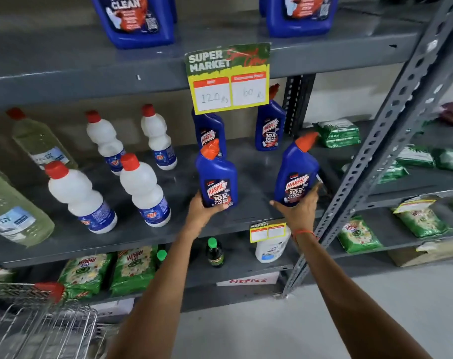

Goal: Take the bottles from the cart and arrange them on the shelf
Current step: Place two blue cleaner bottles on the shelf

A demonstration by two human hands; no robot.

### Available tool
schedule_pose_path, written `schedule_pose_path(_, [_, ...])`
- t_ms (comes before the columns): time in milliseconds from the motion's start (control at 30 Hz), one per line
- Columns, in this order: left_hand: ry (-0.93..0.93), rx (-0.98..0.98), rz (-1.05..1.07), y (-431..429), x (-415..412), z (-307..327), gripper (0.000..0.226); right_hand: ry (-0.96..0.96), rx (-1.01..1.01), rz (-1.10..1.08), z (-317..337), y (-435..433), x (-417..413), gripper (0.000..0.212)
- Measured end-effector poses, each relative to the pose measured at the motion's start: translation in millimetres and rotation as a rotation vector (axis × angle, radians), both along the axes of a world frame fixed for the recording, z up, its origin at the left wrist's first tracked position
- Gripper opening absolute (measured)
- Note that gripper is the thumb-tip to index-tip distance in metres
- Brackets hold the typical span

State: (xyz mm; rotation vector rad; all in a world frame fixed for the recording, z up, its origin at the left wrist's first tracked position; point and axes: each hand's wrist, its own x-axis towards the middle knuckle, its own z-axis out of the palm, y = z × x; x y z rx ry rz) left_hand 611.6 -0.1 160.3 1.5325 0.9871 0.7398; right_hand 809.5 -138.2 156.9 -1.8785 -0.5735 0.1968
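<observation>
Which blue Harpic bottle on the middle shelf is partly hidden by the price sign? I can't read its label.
The back-left Harpic bottle: the price sign covers its cap. The back-right bottle shows its cap; the front two are in hands.

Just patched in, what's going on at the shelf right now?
A person is stocking the middle shelf. The left hand holds one blue Harpic bottle and the right hand holds another, both at the shelf's front. Two more Harpic bottles already stand behind them. The wire cart sits at lower left.
</observation>
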Motion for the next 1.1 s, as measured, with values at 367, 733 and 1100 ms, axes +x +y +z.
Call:
schedule_pose_path(367, [0.035, -0.037, -0.041, 5.7, -8.9, -3.7, 0.053, -0.048, -0.019, -0.063, -12.8, 6.4, 3.7, 0.115])
schedule_pose_path(733, [0.046, -0.035, -0.049, 3.9, -11.5, -6.8, 0.053, -0.023, -0.043, -0.086, -10.5, 6.9, -0.8, 0.11])
schedule_pose_path(1100, [0.049, -0.057, -0.056, -1.5, -10.0, 2.2, 0.048, -0.008, -0.067, -0.08, -4.6, 4.1, -5.9, 0.106])
